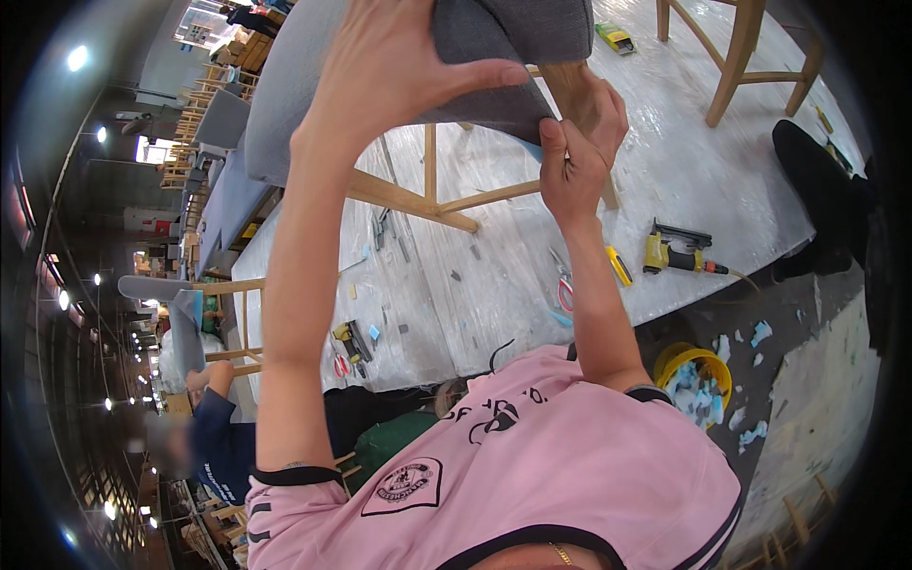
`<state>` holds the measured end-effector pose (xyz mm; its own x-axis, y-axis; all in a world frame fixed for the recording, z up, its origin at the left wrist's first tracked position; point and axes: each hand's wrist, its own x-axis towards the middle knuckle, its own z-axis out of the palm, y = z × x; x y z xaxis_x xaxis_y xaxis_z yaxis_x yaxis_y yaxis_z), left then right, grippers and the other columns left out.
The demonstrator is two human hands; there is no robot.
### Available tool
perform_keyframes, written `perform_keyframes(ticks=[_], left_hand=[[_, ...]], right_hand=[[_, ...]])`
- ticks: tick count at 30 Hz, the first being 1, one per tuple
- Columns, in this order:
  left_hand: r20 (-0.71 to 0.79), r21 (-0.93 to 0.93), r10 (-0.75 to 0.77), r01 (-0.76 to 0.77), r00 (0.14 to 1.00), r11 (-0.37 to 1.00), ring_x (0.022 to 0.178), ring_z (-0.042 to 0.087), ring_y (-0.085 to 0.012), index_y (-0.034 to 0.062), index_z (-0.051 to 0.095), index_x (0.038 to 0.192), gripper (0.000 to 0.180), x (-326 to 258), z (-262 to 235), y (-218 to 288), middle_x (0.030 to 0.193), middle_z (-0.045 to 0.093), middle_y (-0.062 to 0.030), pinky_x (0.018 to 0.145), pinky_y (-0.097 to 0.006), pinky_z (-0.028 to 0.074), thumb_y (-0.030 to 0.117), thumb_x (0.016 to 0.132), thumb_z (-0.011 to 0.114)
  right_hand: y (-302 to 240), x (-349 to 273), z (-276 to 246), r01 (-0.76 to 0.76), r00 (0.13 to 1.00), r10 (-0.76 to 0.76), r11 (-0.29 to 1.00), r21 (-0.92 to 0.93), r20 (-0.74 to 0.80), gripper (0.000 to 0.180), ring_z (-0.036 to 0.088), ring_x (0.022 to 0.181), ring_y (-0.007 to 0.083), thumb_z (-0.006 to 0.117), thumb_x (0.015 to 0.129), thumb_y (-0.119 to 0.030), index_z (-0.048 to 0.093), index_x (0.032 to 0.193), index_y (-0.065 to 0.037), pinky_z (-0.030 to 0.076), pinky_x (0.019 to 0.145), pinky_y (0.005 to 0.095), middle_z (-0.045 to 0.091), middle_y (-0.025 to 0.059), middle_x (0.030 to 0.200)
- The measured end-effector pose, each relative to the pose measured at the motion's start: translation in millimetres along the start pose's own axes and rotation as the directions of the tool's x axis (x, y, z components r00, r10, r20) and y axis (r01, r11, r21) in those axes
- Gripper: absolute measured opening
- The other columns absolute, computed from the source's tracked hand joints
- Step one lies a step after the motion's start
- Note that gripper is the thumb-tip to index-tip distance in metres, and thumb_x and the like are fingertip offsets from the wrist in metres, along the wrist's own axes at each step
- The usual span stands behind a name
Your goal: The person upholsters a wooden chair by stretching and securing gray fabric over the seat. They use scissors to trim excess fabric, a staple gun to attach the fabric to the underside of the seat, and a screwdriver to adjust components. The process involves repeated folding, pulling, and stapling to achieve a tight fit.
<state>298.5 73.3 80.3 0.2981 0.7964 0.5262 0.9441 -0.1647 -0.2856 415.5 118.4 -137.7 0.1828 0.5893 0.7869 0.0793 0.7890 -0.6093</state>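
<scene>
Head view: near 12 o'clock an upholstered chair [475, 47] lies over on the worktop [499, 285], its grey fabric [494, 106] stretched between two hands. The left hand [385, 66] is open, thumb spread wide, palm braced on the upholstery. Toward 1 o'clock, the right hand [575, 161] pinches the fabric's corner between thumb and curled fingers, close beside a wooden leg [570, 90]; how firmly it grips, I cannot tell.

To do this well, I'd smooth with the flat palm toward the pinched corner, keep the pull even, and tuck the edge snugly against the wood so no pleat forms; tugging one point too hard could pucker the cloth.

The fabric looks matt and closely woven, over rounded padding, with a sliver of pale blue foam [534, 148] showing underneath. The leg is squared, straight-grained, pale timber. Crinkled, glossy clear film covers the worktop. A boxy yellow-and-black staple gun [670, 255] lies at 3 o'clock; at 4, a round yellow bucket [726, 375] holds ragged blue and white scraps [693, 389].
</scene>
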Motion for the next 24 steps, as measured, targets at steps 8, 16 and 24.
perform_keyframes(ticks=[8,16,24], left_hand=[[0.228,0.013,-0.209,0.212,0.951,0.977,0.139,0.046,-0.0437,-0.0101,0.041,0.147,0.119,15.4,18.6,7.0,0.149,0.048,-0.0303,0.116,-0.048,0.039,0.07,0.069,0.082],[-0.081,0.144,-0.19,0.2,0.978,0.969,0.139,0.048,-0.0422,-0.0119,0.047,0.144,0.104,-6.2,42.7,15.2,0.147,0.051,-0.0298,0.116,-0.048,0.04,0.071,0.085,0.067],[0.125,0.027,-0.153,0.151,0.98,0.988,0.134,0.055,-0.0418,-0.009,0.054,0.14,0.078,-8.5,-2.1,-35.5,0.141,0.058,-0.0301,0.112,-0.045,0.044,0.054,0.095,0.061]], right_hand=[[14.0,4.4,-11.5,-0.007,0.991,-0.007,0.995,0.1,0.137,0.044,0.057,0.132,0.0466,0.074,0.094,-0.029,0.066,0.067,0.004,0.049,0.105,0.0439,0.05,0.0314,0.15],[23.4,11.8,-17.7,0.034,0.986,-0.044,0.997,0.063,0.162,0.04,0.068,0.119,0.0409,0.076,0.093,-0.024,0.065,0.066,0.004,0.056,0.094,0.0369,0.055,0.0305,0.146],[75.2,9.3,-52.2,-0.48,0.86,0.454,0.875,0.068,0.234,0.03,0.075,0.096,0.0196,0.058,0.105,-0.016,0.075,0.097,0.007,0.057,0.078,0.0325,0.078,0.0125,0.11]])
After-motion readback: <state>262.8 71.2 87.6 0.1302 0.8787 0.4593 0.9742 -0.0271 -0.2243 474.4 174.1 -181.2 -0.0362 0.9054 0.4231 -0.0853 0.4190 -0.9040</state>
